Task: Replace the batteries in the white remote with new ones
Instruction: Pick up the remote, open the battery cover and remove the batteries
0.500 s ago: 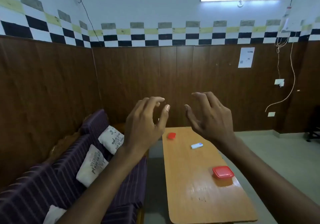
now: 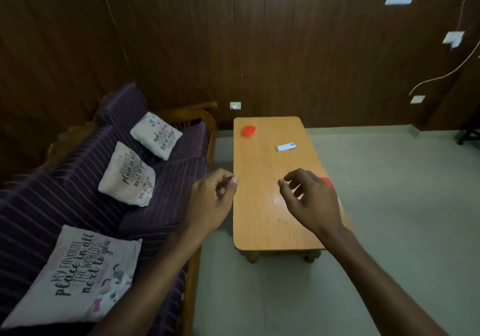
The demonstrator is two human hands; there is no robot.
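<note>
The white remote, with a blue tip, lies on the far right part of a low wooden table. A small red box sits at the table's far left corner. Another red box on the right side is mostly hidden behind my right hand. That hand hovers above the table's middle, fingers curled and apart, holding nothing. My left hand hangs beside the table's left edge, fingers loosely curled and empty. Both hands are well short of the remote. No batteries are visible.
A purple striped sofa with wooden arms runs along the left, carrying three printed cushions. Dark wood panelling closes the back. Pale floor lies right of the table and in front of it. An office chair base shows at the far right.
The view has tilted down and the table looks nearer. Both hands have dropped from in front of the wall to just above the table, fingers more curled.
</note>
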